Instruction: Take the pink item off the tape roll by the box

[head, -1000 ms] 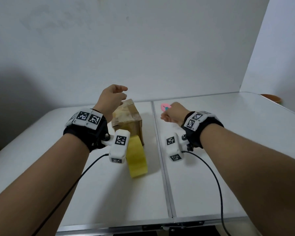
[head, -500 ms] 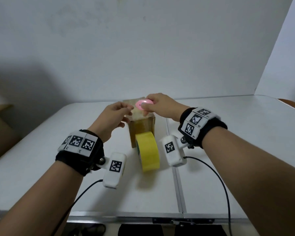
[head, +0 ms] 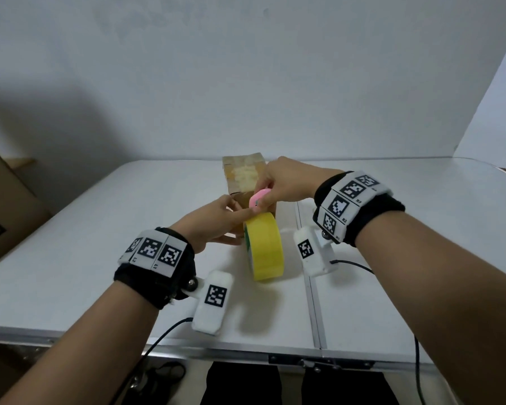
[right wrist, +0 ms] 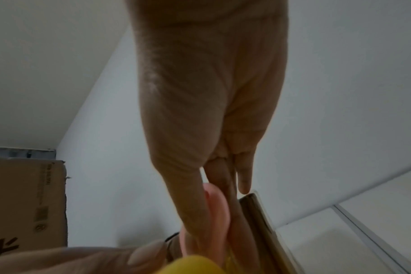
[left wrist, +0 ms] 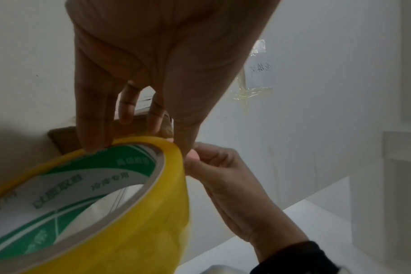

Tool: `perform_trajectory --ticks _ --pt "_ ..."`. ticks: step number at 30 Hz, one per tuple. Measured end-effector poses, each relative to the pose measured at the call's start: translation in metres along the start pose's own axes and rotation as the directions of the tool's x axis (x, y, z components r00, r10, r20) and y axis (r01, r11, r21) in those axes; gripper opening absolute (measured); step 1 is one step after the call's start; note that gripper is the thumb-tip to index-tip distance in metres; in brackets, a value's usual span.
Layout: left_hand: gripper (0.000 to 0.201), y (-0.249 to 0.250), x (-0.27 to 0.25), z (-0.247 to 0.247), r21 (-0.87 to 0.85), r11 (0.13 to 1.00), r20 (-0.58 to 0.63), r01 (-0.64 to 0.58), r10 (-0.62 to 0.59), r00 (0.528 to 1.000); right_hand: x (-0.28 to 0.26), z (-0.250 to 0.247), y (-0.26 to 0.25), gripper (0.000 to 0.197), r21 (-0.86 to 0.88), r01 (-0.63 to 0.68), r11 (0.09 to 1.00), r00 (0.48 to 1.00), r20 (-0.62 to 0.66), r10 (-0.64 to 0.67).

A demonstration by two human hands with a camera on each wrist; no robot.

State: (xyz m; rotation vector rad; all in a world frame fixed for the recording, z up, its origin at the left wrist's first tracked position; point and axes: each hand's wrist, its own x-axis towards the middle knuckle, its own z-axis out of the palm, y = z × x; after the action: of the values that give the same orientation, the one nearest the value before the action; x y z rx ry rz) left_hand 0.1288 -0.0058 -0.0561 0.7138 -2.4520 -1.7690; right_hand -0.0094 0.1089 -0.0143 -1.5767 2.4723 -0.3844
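Observation:
A yellow tape roll [head: 265, 247] [left wrist: 129, 213] stands on edge on the white table [head: 85, 258], just in front of a small taped cardboard box [head: 243, 173] [right wrist: 263, 222]. My left hand [head: 214, 222] [left wrist: 153, 64] holds the roll's top, fingers on its left rim and thumb across its outer face. My right hand [head: 287, 185] [right wrist: 211, 111] pinches a small pink object [head: 257, 198] [right wrist: 217, 209] right above the roll's top, beside the left thumb. What the pink object is stays unclear.
A large brown carton [head: 0, 214] [right wrist: 24, 200] stands off the table's left side. A metal seam [head: 311, 302] runs front to back to the right of the roll. Black cables [head: 351, 263] trail from both wrist units. White walls stand close behind and at the right.
My right hand brought the pink object from above the box down to the roll's top. My left hand came off the box and took hold of the roll.

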Motion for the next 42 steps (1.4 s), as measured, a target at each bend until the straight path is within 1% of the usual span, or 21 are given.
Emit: perform_trajectory --ticks 3,6,8,11,15,18,22,27,32,37,39,42 --pt "0.041 -0.002 -0.004 0.000 0.009 1.000 0.062 0.004 -0.004 0.998 0.002 0.006 -0.001 0.023 -0.027 -0.010 1.000 1.000 0.011 0.010" --pt "0.044 -0.003 -0.007 0.000 0.000 1.000 0.111 0.016 -0.016 0.994 0.002 0.008 -0.002 0.020 -0.033 -0.021 0.999 1.000 -0.014 0.021" --pt "0.047 -0.004 -0.008 -0.001 -0.015 0.999 0.148 0.034 -0.032 0.988 0.001 0.008 -0.003 0.020 -0.039 -0.019 0.999 1.000 -0.009 0.019" --pt "0.040 -0.005 -0.010 0.000 -0.036 0.998 0.200 0.059 -0.051 0.979 0.000 0.008 -0.003 0.022 -0.030 -0.031 0.999 0.999 0.009 0.031" --pt "0.047 -0.008 -0.012 0.000 -0.091 0.994 0.229 0.063 -0.040 0.973 0.001 0.010 -0.005 0.028 -0.032 -0.048 0.998 0.998 0.025 0.049" --pt "0.042 -0.007 -0.014 0.000 -0.127 0.990 0.252 0.064 -0.030 0.967 -0.001 0.011 -0.007 0.027 -0.048 -0.056 0.997 0.998 0.023 0.057" --pt "0.036 -0.007 -0.017 0.002 -0.141 0.989 0.262 0.052 -0.014 0.965 -0.005 0.014 -0.010 0.030 -0.026 -0.031 0.999 1.000 -0.005 0.031" --pt "0.033 -0.006 -0.017 0.003 -0.150 0.987 0.257 0.051 -0.011 0.966 -0.005 0.019 -0.012 0.029 -0.085 -0.029 0.996 0.999 0.014 0.030" --pt "0.036 -0.008 -0.016 0.002 -0.162 0.985 0.265 0.053 -0.008 0.964 -0.008 0.015 -0.011 0.029 -0.080 -0.036 0.996 0.999 0.012 0.037" --pt "0.034 -0.007 -0.014 0.002 -0.164 0.985 0.264 0.052 -0.007 0.964 -0.008 0.016 -0.015 0.028 -0.151 -0.048 0.987 0.998 0.031 0.053" --pt "0.035 -0.008 -0.013 0.003 -0.163 0.985 0.262 0.049 -0.005 0.965 -0.007 0.017 -0.017 0.028 -0.184 -0.051 0.982 0.998 0.029 0.057" --pt "0.038 -0.008 -0.012 0.003 -0.168 0.985 0.262 0.048 -0.002 0.965 -0.006 0.019 -0.021 0.031 -0.224 -0.044 0.974 0.996 0.060 0.059"
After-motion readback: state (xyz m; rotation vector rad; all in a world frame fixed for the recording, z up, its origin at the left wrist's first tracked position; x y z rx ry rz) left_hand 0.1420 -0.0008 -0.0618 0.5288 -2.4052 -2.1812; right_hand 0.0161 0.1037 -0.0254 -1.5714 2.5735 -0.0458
